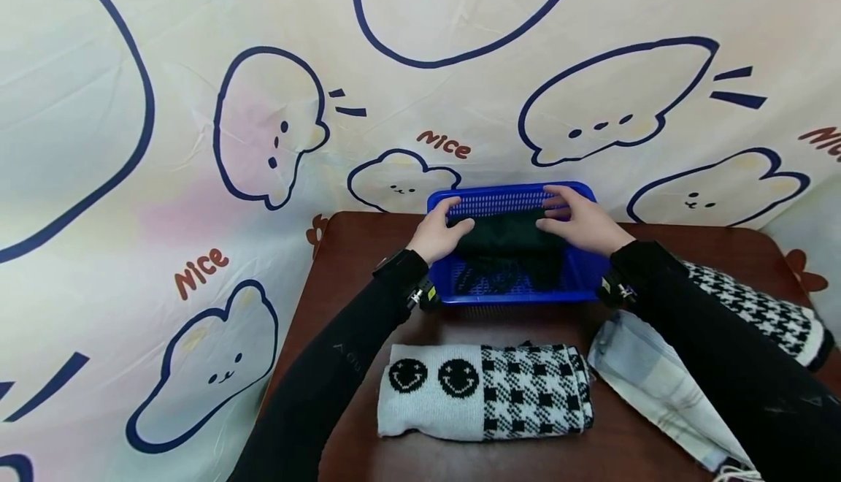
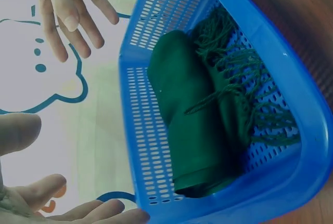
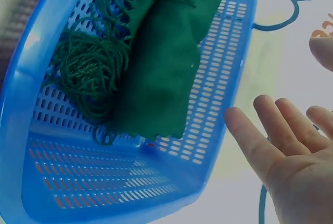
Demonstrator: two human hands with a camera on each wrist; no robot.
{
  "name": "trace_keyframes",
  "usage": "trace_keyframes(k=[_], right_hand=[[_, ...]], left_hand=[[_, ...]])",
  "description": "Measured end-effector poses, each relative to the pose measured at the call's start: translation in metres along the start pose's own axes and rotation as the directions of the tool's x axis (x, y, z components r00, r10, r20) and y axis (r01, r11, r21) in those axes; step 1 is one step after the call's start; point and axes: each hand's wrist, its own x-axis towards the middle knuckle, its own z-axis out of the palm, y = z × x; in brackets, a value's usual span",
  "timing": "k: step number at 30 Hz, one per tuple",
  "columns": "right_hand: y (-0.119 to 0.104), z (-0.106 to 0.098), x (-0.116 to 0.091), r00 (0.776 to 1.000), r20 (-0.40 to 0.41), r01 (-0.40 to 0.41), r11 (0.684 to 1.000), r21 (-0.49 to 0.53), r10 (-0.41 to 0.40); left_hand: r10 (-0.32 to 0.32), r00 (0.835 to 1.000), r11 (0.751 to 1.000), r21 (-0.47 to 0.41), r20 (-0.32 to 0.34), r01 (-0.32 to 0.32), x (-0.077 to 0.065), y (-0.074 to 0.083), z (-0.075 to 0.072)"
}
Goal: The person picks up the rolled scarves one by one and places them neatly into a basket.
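A dark green fringed scarf [image 1: 502, 235] lies rolled up in a blue plastic basket [image 1: 525, 298]; its tangled fringe [image 3: 91, 70] spreads over the perforated basket floor. My left hand [image 1: 439, 234] is over the basket's left side, fingers spread and holding nothing. Over the right side hovers my right hand [image 1: 583, 223], its fingers loosely extended and its palm empty. Both wrist views show the hands apart from the scarf, the left hand [image 2: 67, 208] and the right hand [image 3: 296, 167] each outside the basket's outline there.
In front of the basket lies a folded black-and-white knit [image 1: 486, 393] with smiley faces and houndstooth. To the right are a pale plaid folded cloth [image 1: 657, 380] and another houndstooth knit [image 1: 755, 307], partly behind my right arm. A printed cloth backdrop [image 1: 407, 102] hangs behind the brown table [image 1: 348, 277].
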Motion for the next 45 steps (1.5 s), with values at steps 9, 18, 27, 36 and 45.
trace_keyframes(k=[9, 18, 27, 36, 45], right_hand=[[-0.011, 0.007, -0.017, 0.999, 0.009, 0.040, 0.998, 0.048, -0.040], [-0.015, 0.016, -0.035, 0.994, 0.003, 0.106, 0.993, 0.048, -0.107], [-0.014, 0.020, -0.059, 0.992, -0.001, 0.127, 0.988, 0.082, -0.127], [-0.014, 0.026, -0.083, 0.989, -0.006, 0.147, 0.987, 0.062, -0.147], [-0.012, 0.035, -0.108, 0.984, -0.010, 0.178, 0.982, 0.058, -0.177]], left_hand=[[0.027, 1.000, 0.999, -0.021, 0.013, -0.026, -0.022, 0.001, -0.012], [0.009, 1.000, 1.000, -0.015, 0.020, -0.009, -0.042, -0.007, -0.023], [0.014, 1.000, 1.000, -0.013, 0.008, -0.014, -0.063, -0.018, -0.030], [0.027, 0.999, 0.999, 0.034, 0.040, -0.028, -0.086, -0.028, -0.038], [0.054, 0.995, 0.997, 0.058, 0.082, -0.059, -0.113, -0.044, -0.050]])
